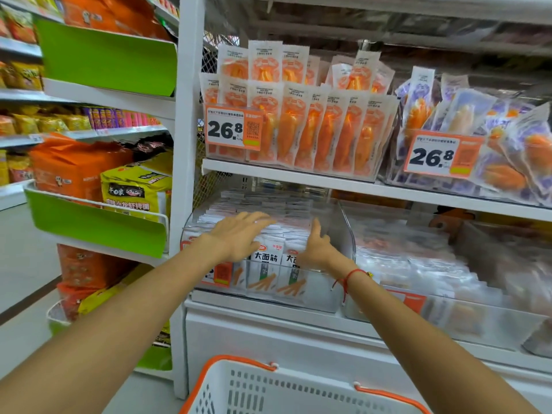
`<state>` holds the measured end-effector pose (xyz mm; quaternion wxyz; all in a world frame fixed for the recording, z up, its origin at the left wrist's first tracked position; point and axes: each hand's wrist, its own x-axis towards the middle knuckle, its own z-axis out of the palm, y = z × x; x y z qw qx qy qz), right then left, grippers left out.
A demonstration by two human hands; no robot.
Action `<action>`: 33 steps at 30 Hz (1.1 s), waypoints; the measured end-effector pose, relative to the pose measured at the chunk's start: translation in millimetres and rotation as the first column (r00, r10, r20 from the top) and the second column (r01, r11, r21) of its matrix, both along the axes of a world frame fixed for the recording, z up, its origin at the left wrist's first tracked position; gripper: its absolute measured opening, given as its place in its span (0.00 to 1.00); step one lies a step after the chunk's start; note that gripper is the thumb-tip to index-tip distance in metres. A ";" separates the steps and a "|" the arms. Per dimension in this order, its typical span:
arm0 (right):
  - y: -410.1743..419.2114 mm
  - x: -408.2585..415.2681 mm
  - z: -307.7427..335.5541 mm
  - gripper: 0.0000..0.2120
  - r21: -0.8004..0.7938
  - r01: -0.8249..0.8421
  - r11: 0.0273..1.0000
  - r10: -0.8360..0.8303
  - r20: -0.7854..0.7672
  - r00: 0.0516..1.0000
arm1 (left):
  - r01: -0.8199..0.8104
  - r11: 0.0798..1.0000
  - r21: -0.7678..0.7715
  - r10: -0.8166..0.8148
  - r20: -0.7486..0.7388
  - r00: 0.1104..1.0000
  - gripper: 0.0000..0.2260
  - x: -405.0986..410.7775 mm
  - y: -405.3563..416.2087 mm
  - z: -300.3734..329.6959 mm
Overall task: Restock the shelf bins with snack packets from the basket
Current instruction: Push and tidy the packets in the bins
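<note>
A clear plastic shelf bin [340, 231] on the lower shelf holds rows of white snack packets [265, 264] with black lettering. My left hand [239, 234] lies flat on top of the packets, fingers straight and spread. My right hand [318, 249] reaches into the right part of the same bin, fingers extended against the packets. A red string bracelet circles my right wrist. Below me stands the white basket [298, 389] with orange handles; its contents are out of view.
Above the bin, a shelf [298, 174] carries orange packets behind a 26.8 price tag [233, 128]. Purple packets and a second tag sit to the right. Another clear bin [448, 294] adjoins on the right. Green-fronted racks [98, 225] with bagged goods stand on the left.
</note>
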<state>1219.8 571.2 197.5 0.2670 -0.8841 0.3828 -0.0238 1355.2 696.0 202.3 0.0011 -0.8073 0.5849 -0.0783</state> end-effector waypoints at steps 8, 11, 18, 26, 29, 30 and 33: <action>9.2 29.8 -24.7 0.35 -0.160 -0.136 0.978 0.104 -0.192 0.976 | -0.027 0.995 0.100 0.033 -0.057 0.998 0.22 11.4 2.1 -11.2; -3.4 27.2 -14.5 0.36 -0.145 -0.180 0.973 0.154 -0.178 0.972 | -0.053 0.996 0.068 0.061 -0.125 0.990 0.23 13.4 -1.2 -6.2; -21.7 -6.6 9.6 0.38 -0.233 -0.275 0.933 0.282 -0.003 0.960 | -0.042 0.979 -0.200 -0.008 -0.243 0.970 0.16 16.1 18.5 2.1; -27.0 -8.4 7.8 0.06 -0.274 -0.159 0.948 0.246 0.322 0.914 | -0.062 0.978 -0.200 0.002 -0.288 0.958 0.10 10.2 19.7 8.6; -25.1 -3.8 2.3 0.09 -0.272 -0.126 0.954 0.221 0.352 0.910 | -0.058 0.978 -0.199 0.000 -0.281 0.960 0.11 10.5 17.9 7.8; -24.8 -3.6 2.6 0.13 -0.265 -0.147 0.953 0.234 0.336 0.912 | -0.058 0.978 -0.198 -0.001 -0.285 0.959 0.11 11.7 18.0 7.6; -24.7 -6.8 2.3 0.31 -0.209 -0.231 0.950 0.283 0.270 0.920 | -0.068 0.980 -0.187 0.017 -0.266 0.964 0.15 17.1 23.9 6.8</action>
